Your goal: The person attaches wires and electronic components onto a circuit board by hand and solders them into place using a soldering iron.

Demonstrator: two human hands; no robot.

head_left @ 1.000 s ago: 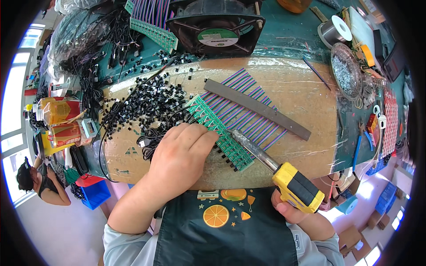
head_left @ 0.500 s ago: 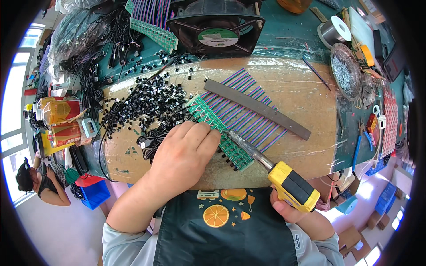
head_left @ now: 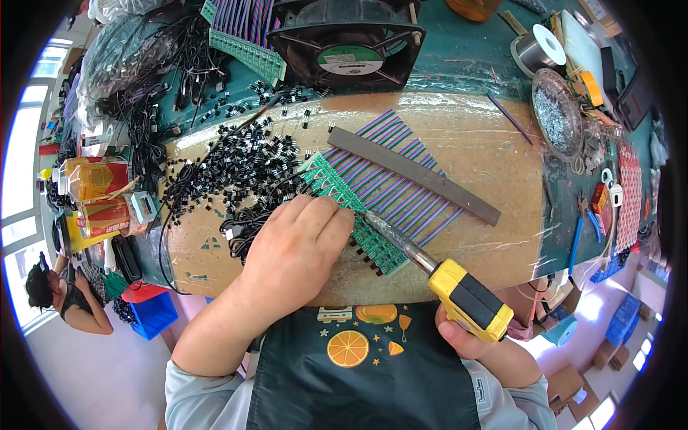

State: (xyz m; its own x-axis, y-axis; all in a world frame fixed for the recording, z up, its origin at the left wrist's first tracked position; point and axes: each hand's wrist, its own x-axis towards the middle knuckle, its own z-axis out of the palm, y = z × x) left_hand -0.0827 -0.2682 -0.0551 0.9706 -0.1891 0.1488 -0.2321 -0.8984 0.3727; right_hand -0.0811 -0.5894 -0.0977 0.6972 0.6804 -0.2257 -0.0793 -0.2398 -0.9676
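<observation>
Head; left grip point(head_left: 295, 247) partly hidden

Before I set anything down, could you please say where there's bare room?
Bare patches on the brown board: between the long flat grey bar and the thin dark blue stick, and between that bar and the yellow soldering iron. Its left is crowded with small black connectors.

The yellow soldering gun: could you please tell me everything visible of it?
The soldering gun has a yellow, plastic-looking body with a black panel and a slim metal barrel, darker toward its tip. It points forward and left over the tan work board, held by the right hand. Its tip is at the green circuit-board strip; contact is unclear.
</observation>
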